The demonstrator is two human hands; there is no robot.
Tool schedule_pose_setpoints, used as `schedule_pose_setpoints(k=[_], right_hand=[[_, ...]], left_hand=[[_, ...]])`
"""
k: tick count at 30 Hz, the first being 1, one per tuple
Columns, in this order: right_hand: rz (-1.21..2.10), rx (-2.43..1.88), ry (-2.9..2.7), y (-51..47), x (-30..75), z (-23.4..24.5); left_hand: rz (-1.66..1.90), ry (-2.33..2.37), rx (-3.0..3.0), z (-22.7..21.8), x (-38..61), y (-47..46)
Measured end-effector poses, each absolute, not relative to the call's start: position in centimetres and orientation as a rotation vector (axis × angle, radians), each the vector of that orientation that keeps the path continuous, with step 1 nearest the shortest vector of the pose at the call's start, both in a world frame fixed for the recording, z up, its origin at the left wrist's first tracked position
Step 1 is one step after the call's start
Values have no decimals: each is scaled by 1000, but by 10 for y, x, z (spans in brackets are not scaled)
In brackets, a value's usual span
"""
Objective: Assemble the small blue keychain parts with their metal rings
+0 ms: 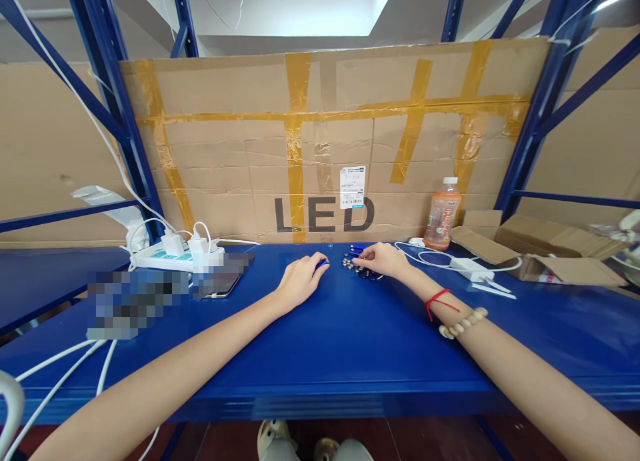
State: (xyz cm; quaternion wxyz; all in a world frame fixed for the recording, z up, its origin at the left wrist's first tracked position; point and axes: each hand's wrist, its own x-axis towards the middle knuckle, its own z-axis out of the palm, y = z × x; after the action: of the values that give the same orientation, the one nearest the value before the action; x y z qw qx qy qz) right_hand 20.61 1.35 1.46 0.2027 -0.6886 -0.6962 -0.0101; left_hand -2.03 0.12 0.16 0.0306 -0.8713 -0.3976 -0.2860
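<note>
My left hand (300,281) is closed over the blue surface, left of a small pile. Between its thumb and fingertips shows a small blue piece (321,263), mostly covered, its kind unclear. My right hand (384,258) bends down at the pile with its fingers pressed together. What those fingertips grip, if anything, is hidden. Beside them lie several small shiny silver parts (349,263) that look like nuts or beads. Slim blue pieces (356,249) lie just behind, and dark blue rounded pieces (369,274) are partly under the right hand.
A blue metal shelf (320,341) carries everything, backed by a taped cardboard sheet (240,174). At left are a white power strip (165,257) with plugs and a phone (225,286). A drink bottle (443,215), a white adapter (471,269) with cable and an open carton (550,247) stand right.
</note>
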Motion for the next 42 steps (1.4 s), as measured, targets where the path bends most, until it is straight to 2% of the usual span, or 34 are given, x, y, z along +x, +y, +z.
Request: schedule_pose_setpoints(k=[4, 9, 17, 25, 30, 35, 42], right_hand=[[44, -1878, -2075, 15, 213, 18], [-46, -1840, -2070, 16, 213, 12], [-176, -1693, -1705, 13, 213, 22], [326, -1276, -1453, 13, 203, 24], [591, -1044, -1554, 7, 177, 21], [606, -981, -1796, -5, 158, 21], [622, -993, -1829, -10, 158, 25]], left_hand=[[-876, -1229, -2692, 2, -20, 1], [-878, -1229, -2695, 2, -20, 1], [-869, -1242, -2697, 4, -20, -1], [-863, -1204, -2730, 3, -20, -1], [-900, -1131, -2808, 3, -21, 1], [-909, -1085, -2810, 2, -21, 2], [-957, -1029, -2845, 2, -22, 1]])
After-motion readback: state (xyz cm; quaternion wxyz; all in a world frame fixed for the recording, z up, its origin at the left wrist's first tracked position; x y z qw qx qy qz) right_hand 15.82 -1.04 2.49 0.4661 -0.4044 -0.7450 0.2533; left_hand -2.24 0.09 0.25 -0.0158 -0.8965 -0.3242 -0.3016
